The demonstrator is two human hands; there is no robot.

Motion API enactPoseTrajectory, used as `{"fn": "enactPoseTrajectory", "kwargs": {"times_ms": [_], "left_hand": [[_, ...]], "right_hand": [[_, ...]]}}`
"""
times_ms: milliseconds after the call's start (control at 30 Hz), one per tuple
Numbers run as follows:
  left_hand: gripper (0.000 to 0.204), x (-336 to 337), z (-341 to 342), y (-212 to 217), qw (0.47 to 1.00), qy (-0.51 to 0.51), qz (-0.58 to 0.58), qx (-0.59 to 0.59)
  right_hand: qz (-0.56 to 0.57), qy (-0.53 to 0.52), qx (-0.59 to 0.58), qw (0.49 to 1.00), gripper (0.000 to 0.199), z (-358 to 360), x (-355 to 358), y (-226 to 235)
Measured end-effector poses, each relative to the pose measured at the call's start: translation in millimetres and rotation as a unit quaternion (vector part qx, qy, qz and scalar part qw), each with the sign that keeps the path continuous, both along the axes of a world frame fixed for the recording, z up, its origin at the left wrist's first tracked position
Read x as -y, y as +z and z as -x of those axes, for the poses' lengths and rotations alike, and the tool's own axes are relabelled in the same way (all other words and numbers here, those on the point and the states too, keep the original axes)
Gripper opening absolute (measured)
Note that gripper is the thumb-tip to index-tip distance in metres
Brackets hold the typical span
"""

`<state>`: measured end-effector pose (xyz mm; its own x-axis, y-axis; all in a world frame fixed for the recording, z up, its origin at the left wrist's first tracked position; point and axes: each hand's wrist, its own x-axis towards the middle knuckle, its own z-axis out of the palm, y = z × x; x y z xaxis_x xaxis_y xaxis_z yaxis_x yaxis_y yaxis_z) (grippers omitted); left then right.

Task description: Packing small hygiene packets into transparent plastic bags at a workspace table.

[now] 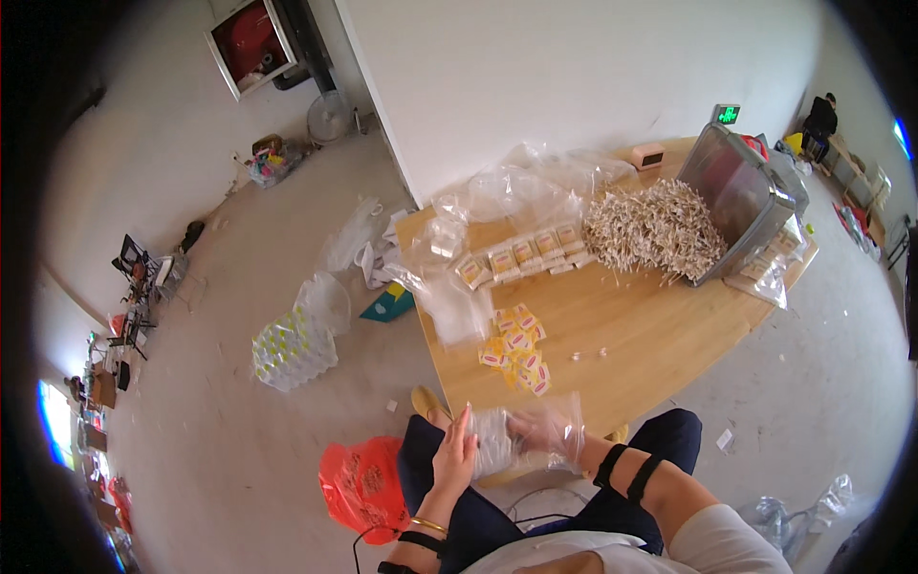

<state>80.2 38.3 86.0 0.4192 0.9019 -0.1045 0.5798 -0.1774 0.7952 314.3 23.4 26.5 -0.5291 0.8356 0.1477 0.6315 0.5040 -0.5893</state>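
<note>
Over my lap, at the table's front edge, a bundle of clear plastic packs [492, 442] sits between my two hands. My left hand [455, 453] is pressed along the bundle's left side, its fingers pointing up and holding it. From the other side my right hand [543, 430] reaches into a loose clear plastic bag [574, 421]; its fingers are blurred behind the film, close against the bundle. Just beyond my hands lies a scattered pile of yellow and white printed cards [516, 352].
A heap of cotton swabs [655, 230] spills from a tipped grey bin [732, 201] on the wooden table [660, 330]. Small filled packs [526, 253] line up beside clear bags [516, 187]. A red bag [361, 486] and wrapped bottles [295, 349] stand on the floor to the left.
</note>
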Motion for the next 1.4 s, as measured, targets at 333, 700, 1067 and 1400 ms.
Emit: {"fn": "enactPoseTrajectory", "kwargs": {"times_ms": [333, 700, 1067, 1400], "left_hand": [[0.064, 5, -10, 2, 0.927, 0.022, -0.309, -0.211], [0.08, 17, -49, 11, 0.9, -0.16, -0.286, -0.286], [0.057, 20, -61, -1, 0.9, -0.121, -0.273, -0.317], [0.048, 28, -59, 8, 0.943, -0.067, -0.232, -0.231]], "right_hand": [[-0.19, 0.038, 0.131, 0.972, 0.055, 7, 0, -13], [0.031, -0.012, 0.177, 0.984, 0.04, 15, 2, -1], [0.457, -0.122, -0.012, 0.881, 0.026, -199, -26, 38], [-0.002, -0.361, 0.101, 0.927, 0.027, -27, -279, 91]]}}
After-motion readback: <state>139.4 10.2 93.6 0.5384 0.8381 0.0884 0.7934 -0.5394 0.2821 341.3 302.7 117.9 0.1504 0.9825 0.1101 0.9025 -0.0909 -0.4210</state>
